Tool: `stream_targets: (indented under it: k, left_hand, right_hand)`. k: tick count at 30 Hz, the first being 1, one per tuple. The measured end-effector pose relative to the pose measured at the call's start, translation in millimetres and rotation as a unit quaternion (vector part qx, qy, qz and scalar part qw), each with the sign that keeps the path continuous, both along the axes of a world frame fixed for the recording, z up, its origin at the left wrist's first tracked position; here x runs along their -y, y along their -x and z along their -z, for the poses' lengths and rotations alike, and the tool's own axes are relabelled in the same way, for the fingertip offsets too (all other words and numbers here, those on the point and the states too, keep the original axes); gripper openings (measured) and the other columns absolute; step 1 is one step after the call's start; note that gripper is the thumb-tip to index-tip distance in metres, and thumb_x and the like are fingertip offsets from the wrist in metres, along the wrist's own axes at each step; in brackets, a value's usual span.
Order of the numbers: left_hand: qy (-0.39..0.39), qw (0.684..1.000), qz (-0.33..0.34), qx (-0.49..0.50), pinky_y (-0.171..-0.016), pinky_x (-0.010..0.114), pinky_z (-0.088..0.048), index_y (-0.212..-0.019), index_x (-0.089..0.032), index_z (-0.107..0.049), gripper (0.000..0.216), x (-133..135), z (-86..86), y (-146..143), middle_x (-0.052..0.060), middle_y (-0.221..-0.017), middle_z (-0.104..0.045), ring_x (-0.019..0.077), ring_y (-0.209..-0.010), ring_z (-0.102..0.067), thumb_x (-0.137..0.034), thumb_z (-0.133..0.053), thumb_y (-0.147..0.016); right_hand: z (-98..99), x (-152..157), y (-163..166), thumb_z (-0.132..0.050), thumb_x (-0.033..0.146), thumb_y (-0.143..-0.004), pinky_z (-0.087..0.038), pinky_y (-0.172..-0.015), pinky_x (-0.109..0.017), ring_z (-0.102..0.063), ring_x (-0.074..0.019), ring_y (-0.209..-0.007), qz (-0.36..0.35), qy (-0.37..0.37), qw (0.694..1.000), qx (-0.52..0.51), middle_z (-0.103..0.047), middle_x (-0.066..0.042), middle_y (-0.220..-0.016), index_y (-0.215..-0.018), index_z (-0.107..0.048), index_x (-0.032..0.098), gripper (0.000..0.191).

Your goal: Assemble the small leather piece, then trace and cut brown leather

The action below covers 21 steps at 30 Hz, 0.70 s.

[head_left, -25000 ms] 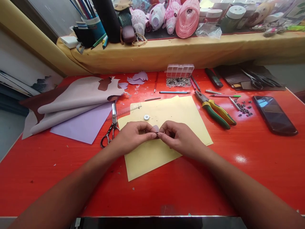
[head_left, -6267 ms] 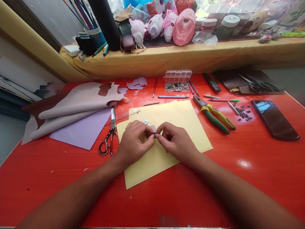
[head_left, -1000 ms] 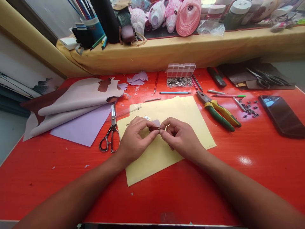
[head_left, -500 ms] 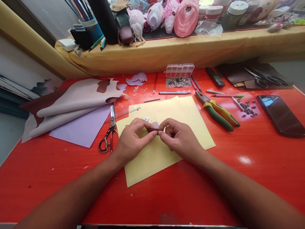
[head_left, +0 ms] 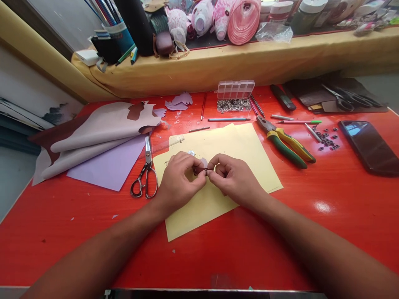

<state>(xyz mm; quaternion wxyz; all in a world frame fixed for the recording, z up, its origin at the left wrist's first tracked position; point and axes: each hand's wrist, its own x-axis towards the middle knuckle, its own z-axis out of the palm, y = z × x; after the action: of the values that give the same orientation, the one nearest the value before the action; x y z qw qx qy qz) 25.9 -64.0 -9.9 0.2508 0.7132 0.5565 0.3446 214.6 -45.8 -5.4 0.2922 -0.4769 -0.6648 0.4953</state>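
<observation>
- My left hand and my right hand meet fingertip to fingertip over the middle of the yellow sheet.
- Both hands are closed in a narrow pinch, thumb against forefinger, on the small lilac piece, which sits between them just above the paper.
- Something tiny and dark sits at the lower edge of the piece, right where my fingertips meet. It is too small for me to tell what it is.
- My other fingers are curled in, and both wrists lie low over the yellow sheet.
- A small round metal disc lies on the sheet just beyond my left knuckles.
- The scissors lie shut on the red desk just left of my left hand, blades pointing away from me.
- A clear ruler lies across the far left corner of the yellow sheet.
- Further left are a lilac sheet and folded pale leather partly on top of it.
- To my right, the green and yellow pliers lie near the sheet's edge.
- Well beyond them are a scatter of small dark rings and a dark phone, face up.
- At the far side of the desk a clear compartment box stands open, with thin tools beside it.
</observation>
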Motion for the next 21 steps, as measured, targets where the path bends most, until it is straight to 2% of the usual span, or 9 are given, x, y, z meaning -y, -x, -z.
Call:
stream_targets:
  k: [4, 15, 21]
  left_hand:
    - [0.060, 0.997, -0.005, 0.054, -0.083, 0.037, -0.051, -0.081, -0.024, -0.063, 0.007, 0.3, 1.5, 2.5, 0.001, -0.087, -0.066, 0.0206, -0.088, -0.062, -0.022, -0.066, -0.087]
    - [0.095, 0.992, -0.020, 0.081, -0.085, 0.035, -0.052, -0.082, -0.023, -0.066, 0.005, 1.6, 2.2, 5.1, 0.001, -0.091, -0.066, 0.0192, -0.089, -0.063, -0.024, -0.068, -0.086]
    - [0.114, 0.989, -0.016, 0.095, -0.086, 0.036, -0.053, -0.086, -0.023, -0.071, 0.010, 0.9, -1.8, 7.0, 0.002, -0.092, -0.069, 0.0207, -0.091, -0.065, -0.033, -0.071, -0.087]
  right_hand:
    - [-0.2, -0.4, -0.5, -0.063, 0.024, -0.089, -0.034, -0.054, -0.026, -0.043, -0.0115, -0.047, -0.008, 0.009, 1.000, -0.003, -0.047, 0.010, -0.050, -0.085, -0.062, 0.023, 0.005]
    - [1.5, 0.5, -1.7, -0.062, 0.026, -0.093, -0.037, -0.054, -0.026, -0.052, -0.0132, -0.050, -0.029, 0.004, 1.000, -0.010, -0.052, 0.008, -0.056, -0.090, -0.059, 0.023, 0.005]
    - [-0.3, 0.4, -2.4, -0.062, 0.024, -0.092, -0.037, -0.054, -0.026, -0.051, -0.0127, -0.050, -0.019, 0.005, 1.000, -0.008, -0.050, 0.009, -0.055, -0.087, -0.058, 0.023, 0.007]
